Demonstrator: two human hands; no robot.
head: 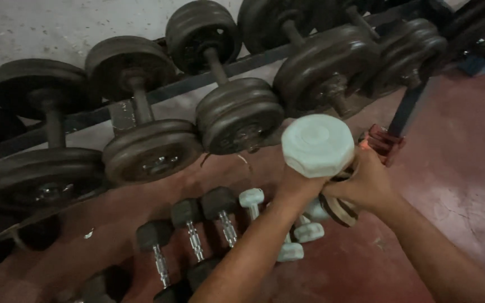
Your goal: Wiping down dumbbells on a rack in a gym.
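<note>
Pointing end-on at camera: white dumbbell [318, 145], left hand [297, 188].

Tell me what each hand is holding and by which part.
The left hand grips a pale dumbbell just below its raised end, on the handle. The right hand closes on something beside it; which thing and where cannot be told.

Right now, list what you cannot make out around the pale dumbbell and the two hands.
- Head view: the pale dumbbell's handle and far end are hidden by the left hand and its own near end.
- Head view: the striped object under the right hand is mostly covered; its kind is unclear.
- Head view: the black dumbbells on the floor are cut off by the bottom edge.
</note>
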